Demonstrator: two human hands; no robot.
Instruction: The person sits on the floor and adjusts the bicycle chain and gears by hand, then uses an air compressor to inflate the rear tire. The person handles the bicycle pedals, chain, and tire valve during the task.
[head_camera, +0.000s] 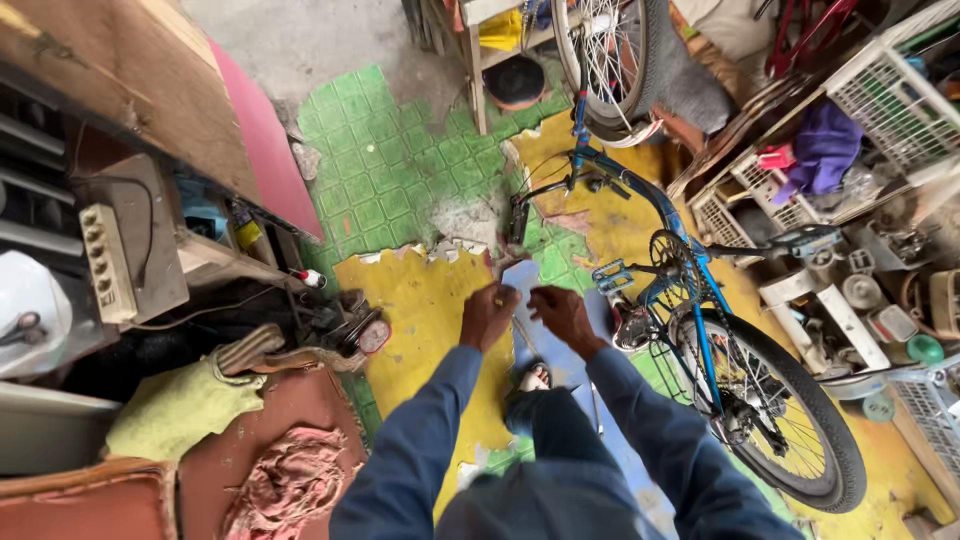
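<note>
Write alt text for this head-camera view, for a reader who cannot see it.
Seen from above, a person in blue sleeves holds a thin light strip between the left hand and right hand. A blue bicycle stands at the right on a worn green and yellow floor, with cluttered shelves beyond.

No packages, signs or screens can be made out in this cluttered workshop; any label is too small to tell.

Left hand (488, 315): closed around a thin rod (520, 335).
Right hand (563, 315): beside it, fingers curled.
Blue bicycle (690, 300): upside down, at right.
</note>
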